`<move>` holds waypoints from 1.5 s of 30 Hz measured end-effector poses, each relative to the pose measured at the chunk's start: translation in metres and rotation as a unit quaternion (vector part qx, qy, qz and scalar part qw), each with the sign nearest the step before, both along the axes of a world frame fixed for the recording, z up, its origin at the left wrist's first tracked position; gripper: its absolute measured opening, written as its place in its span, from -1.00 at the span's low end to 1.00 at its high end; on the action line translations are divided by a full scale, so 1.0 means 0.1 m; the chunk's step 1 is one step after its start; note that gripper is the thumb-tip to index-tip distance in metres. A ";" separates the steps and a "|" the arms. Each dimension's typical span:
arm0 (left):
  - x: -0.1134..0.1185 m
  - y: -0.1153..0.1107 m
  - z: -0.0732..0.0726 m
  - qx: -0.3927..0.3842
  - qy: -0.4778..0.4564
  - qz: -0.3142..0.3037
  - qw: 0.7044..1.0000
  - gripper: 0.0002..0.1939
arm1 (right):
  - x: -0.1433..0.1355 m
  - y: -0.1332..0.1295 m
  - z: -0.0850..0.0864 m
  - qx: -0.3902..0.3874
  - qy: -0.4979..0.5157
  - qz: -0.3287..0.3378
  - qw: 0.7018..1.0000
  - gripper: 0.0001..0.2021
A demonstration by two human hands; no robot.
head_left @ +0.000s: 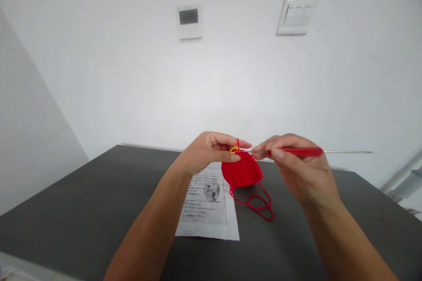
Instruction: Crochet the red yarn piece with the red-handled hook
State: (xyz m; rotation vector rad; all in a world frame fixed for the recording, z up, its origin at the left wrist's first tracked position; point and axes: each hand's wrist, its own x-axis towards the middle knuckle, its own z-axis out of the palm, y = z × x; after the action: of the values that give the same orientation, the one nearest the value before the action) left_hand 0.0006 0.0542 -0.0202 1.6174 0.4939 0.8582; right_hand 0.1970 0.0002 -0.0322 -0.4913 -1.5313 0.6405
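Observation:
A red crochet piece (242,170) hangs from the fingers of my left hand (211,151), which pinches its top edge. Red yarn loops over the left index finger, and a small yellow stitch marker (234,149) sits by the thumb. My right hand (298,162) grips the red handle of a crochet hook (296,152), held level. The hook's thin metal shaft reaches left to the top edge of the piece; whether its tip is inside a stitch I cannot tell. Loose red yarn (260,205) trails in loops below the piece.
A printed paper sheet (207,231) with text and a round picture lies on the dark table (99,202), partly behind my left hand. On the white wall beyond are a thermostat panel (190,22) and a light switch (296,16).

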 end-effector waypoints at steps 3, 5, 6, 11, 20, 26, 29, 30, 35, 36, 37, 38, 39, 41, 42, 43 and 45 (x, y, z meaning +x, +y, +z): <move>0.01 -0.01 -0.01 -0.050 -0.035 -0.039 0.997 -0.65 | -0.04 -0.02 -0.02 0.066 -0.016 -0.025 0.997 -0.92; 0.01 -0.04 0.01 -0.064 -0.058 -0.048 0.995 -0.67 | -0.05 -0.04 -0.04 0.120 -0.040 -0.068 0.990 -0.88; 0.02 -0.05 0.01 -0.067 -0.066 -0.051 0.994 -0.69 | -0.04 -0.06 -0.05 0.148 -0.054 -0.090 0.983 -0.86; 0.00 -0.08 0.04 -0.055 -0.077 -0.036 0.995 -0.72 | -0.01 -0.08 -0.05 0.240 -0.166 -0.126 0.948 -0.73; 0.02 -0.10 0.02 -0.021 -0.058 -0.034 0.998 -0.68 | -0.04 -0.05 -0.06 0.252 -0.167 -0.113 0.946 -0.71; -0.09 -0.16 0.15 0.100 0.071 0.049 0.991 -0.65 | -0.02 -0.07 -0.04 0.195 -0.102 -0.093 0.971 -0.75; -0.09 -0.15 0.15 0.133 0.074 0.072 0.986 -0.66 | -0.03 -0.08 -0.04 0.178 -0.080 -0.078 0.978 -0.77; -0.08 -0.14 0.14 0.135 0.056 0.080 0.986 -0.65 | -0.03 -0.08 -0.04 0.171 -0.073 -0.073 0.980 -0.78; -0.02 -0.14 0.07 0.128 -0.049 0.075 0.988 -0.53 | -0.06 -0.06 -0.07 0.150 -0.050 -0.051 0.986 -0.79; -0.01 -0.15 0.07 0.125 -0.056 0.075 0.988 -0.53 | -0.07 -0.06 -0.07 0.150 -0.048 -0.049 0.986 -0.79; 0.00 -0.16 0.07 0.121 -0.059 0.077 0.988 -0.54 | -0.07 -0.06 -0.08 0.151 -0.047 -0.048 0.986 -0.79; 0.00 -0.17 0.07 0.115 -0.059 0.081 0.988 -0.54 | -0.07 -0.05 -0.08 0.153 -0.047 -0.048 0.986 -0.79; 0.00 -0.18 0.08 0.108 -0.058 0.086 0.989 -0.54 | -0.07 -0.05 -0.08 0.156 -0.049 -0.048 0.985 -0.80; 0.00 -0.20 0.08 0.091 -0.057 0.087 0.990 -0.52 | -0.07 -0.05 -0.07 0.169 -0.058 -0.053 0.982 -0.80; 0.00 -0.21 0.08 0.080 -0.057 0.082 0.992 -0.52 | -0.07 -0.05 -0.07 0.180 -0.068 -0.055 0.980 -0.79; 0.01 -0.21 0.08 0.067 -0.058 0.073 0.993 -0.51 | -0.07 -0.04 -0.07 0.192 -0.082 -0.058 0.976 -0.78; 0.01 -0.21 0.08 0.035 -0.059 0.041 0.997 -0.52 | -0.07 -0.04 -0.07 0.222 -0.116 -0.062 0.966 -0.75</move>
State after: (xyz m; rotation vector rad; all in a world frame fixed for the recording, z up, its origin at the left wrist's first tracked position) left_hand 0.0020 0.0332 -0.0125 1.6083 0.4534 1.0368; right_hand 0.1901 -0.0040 -0.0390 -0.3217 -1.7876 0.1328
